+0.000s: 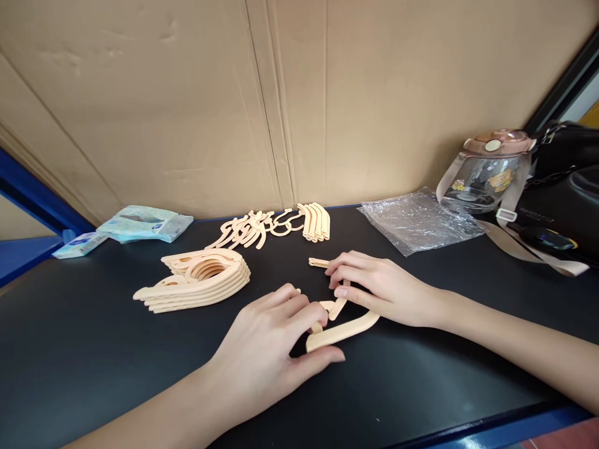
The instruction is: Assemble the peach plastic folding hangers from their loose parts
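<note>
A beige plastic folding hanger (344, 332), partly hidden by my fingers, lies low over the dark table in front of me. My left hand (281, 337) is curled loosely over its left end, the thumb stretched out beneath. From the right, my right hand (374, 284) bends its fingers round a short strip (337, 308) of the same plastic and touches the hanger's far end. Another small strip (319, 263) shows beyond the right fingertips. Left of my hands sits a neat stack of folded beige hangers (201, 284).
Loose beige hooks (246, 229) and a row of short arms (316, 222) lie at the back by the cardboard wall (187, 112). Tissue packs (145, 224) are at back left. A clear plastic bag (416, 218), a strapped water bottle (486, 178) and a black bag (561, 199) stand right.
</note>
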Action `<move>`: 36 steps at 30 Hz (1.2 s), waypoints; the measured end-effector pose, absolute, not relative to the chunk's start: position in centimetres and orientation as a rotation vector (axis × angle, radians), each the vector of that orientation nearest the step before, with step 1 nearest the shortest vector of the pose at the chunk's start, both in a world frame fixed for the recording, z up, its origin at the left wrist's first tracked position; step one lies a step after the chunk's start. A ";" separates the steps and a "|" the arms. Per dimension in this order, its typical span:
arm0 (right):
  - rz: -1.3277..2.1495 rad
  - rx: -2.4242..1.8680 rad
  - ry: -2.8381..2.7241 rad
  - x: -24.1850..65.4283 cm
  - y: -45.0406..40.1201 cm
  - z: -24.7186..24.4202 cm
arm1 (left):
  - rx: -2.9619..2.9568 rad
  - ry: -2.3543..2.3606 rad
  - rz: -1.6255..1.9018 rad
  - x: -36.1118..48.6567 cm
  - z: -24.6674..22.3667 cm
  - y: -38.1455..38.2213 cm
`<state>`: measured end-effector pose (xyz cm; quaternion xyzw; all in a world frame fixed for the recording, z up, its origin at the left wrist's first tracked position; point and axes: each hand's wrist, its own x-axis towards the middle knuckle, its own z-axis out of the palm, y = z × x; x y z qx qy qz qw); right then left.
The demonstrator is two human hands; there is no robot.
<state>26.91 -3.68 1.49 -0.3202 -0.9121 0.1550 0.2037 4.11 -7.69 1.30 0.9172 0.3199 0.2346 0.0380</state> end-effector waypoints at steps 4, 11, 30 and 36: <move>0.460 -0.882 -2.569 26.8 -3.9 1.6 | 2.842 0.997 0.676 3.8 1.0 -7.5; 0.467 -0.852 -2.567 26.9 -3.9 1.6 | 2.920 0.883 0.627 3.9 1.3 -7.3; 0.468 -0.869 -2.548 27.3 -4.2 2.2 | 2.859 0.982 0.622 3.4 1.5 -6.5; 0.432 -0.878 -2.594 27.4 -4.1 2.5 | 2.816 0.962 0.526 3.3 2.0 -6.4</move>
